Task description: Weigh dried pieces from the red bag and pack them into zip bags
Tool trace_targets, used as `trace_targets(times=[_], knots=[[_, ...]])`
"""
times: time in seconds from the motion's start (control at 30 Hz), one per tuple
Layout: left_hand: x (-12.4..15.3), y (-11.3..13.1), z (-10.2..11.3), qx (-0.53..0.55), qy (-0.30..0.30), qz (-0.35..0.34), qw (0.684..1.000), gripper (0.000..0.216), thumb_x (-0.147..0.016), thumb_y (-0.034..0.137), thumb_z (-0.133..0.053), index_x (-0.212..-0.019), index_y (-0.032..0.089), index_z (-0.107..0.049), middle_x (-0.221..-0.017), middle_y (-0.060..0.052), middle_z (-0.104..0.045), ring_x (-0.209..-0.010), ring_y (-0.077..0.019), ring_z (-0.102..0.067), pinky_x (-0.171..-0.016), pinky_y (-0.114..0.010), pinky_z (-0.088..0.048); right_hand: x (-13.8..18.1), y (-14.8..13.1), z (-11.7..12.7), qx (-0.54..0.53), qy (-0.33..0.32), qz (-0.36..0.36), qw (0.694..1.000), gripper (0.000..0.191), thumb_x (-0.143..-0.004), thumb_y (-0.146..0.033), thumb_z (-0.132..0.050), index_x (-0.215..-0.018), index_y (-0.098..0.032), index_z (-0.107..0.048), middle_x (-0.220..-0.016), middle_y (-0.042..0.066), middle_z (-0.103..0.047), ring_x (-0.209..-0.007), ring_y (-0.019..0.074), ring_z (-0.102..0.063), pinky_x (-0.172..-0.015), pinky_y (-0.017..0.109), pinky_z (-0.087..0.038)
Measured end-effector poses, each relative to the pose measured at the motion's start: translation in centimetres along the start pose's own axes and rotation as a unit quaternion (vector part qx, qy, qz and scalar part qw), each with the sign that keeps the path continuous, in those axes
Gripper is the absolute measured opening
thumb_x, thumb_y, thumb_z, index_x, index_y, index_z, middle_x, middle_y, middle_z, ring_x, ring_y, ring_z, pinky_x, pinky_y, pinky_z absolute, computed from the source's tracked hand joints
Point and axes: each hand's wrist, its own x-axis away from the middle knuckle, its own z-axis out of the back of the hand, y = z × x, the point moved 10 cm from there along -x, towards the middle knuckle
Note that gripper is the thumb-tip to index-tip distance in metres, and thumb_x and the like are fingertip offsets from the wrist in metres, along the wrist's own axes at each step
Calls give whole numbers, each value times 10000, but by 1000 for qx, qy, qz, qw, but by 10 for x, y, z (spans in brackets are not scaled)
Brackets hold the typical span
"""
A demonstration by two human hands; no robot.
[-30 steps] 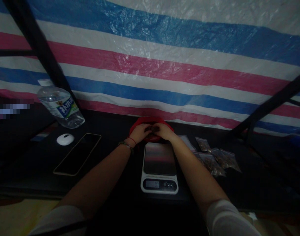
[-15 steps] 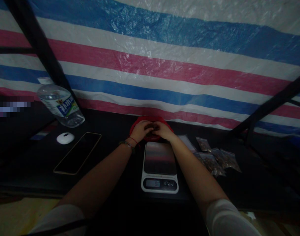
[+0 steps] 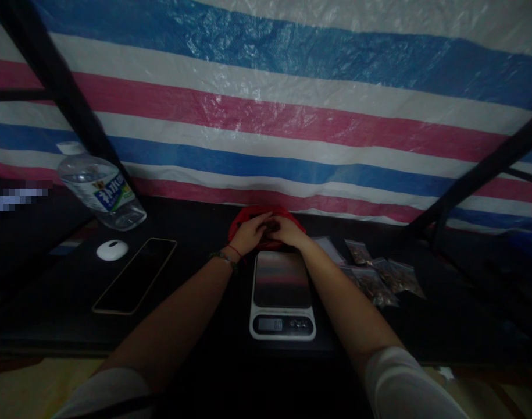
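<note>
A red plastic bag or bowl sits at the back of the black table, with dark brown dried bits inside. Both hands are over its opening, close together. My left hand, with a beaded bracelet and a red string at the wrist, has its fingers curved onto the bits. From the other side my right hand closes its fingers on the same brown bits; its fingertips are partly hidden. Just in front stands a white digital scale with a bare shiny pan and a lit display.
Right of the scale lie several small clear bags of brown bits and a pale flat packet. At left are a phone, a white earbud case or mouse and a water bottle. A striped sheet hangs behind.
My left fingers have stretched a little further over the brown bits toward my right hand. The view has shifted slightly; the scale and small bags stay in place.
</note>
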Motion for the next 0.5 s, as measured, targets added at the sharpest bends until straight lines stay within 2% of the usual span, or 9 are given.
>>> trace_targets(times=[0.1, 0.2, 0.33, 0.5], knots=[[0, -4, -2, 28, -8, 3, 1000, 537, -861, 112, -410, -1395, 168, -387, -1352, -75, -535, -1242, -160, -506, -1088, -337, -381, 1, -1, 1, 6, 7, -7, 1000, 440, -653, -41, -624, -1060, -202, -656, -1002, 31, -717, -893, 181, -665, -832, 297, -501], [0, -12, -4, 59, -5, 7, 998, 570, -857, 105, -391, -1419, 180, -338, -1360, -80, -527, -1267, -155, -482, -1104, -350, -362, 1, 2, 6, 26, 32, -18, 999, 380, -658, -72, -653, -1016, -198, -658, -993, 37, -713, -880, 187, -660, -825, 306, -503], [-2, -21, -3, 89, 20, -3, 996, 579, -819, 101, -419, -1393, 162, -372, -1396, -102, -484, -1296, -166, -449, -1109, -356, -355, 0, 3, 11, 30, 55, -7, 998, 348, -653, -67, -655, -978, -191, -639, -978, 31, -703, -884, 173, -650, -817, 296, -502], [1, -30, 2, 92, 51, 19, 994, 537, -822, 154, -473, -1356, 161, -415, -1254, -99, -604, -1161, -165, -571, -1041, -352, -433, -2, 11, 12, 14, 67, -23, 997, 362, -638, -92, -682, -985, -177, -623, -959, 26, -691, -874, 161, -642, -793, 280, -497]])
